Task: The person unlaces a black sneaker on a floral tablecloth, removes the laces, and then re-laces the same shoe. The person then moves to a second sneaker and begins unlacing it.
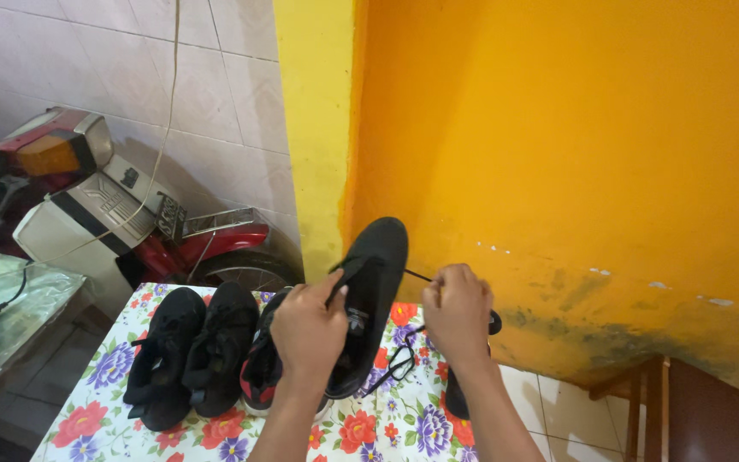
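Note:
A black shoe point(378, 257) is held up on end above a table covered with a flowered cloth point(387, 428), its toe pointing upward. My left hand point(308, 329) grips the shoe around its middle, thumb near the tongue. My right hand point(457, 312) is closed on a thin black shoelace point(416, 275) that runs from the shoe; more lace loops hang below at the cloth. A pair of black shoes point(190, 351) lies side by side on the cloth to the left. Another shoe, black with a red sole point(260, 372), lies partly behind my left forearm.
An orange wall point(575, 171) with a yellow corner post point(318, 128) stands right behind the table. A red and white motorbike point(104, 214) is parked against the tiled wall at left. A foil-covered surface point(2, 299) sits at far left, a brown wooden frame point(652, 402) at lower right.

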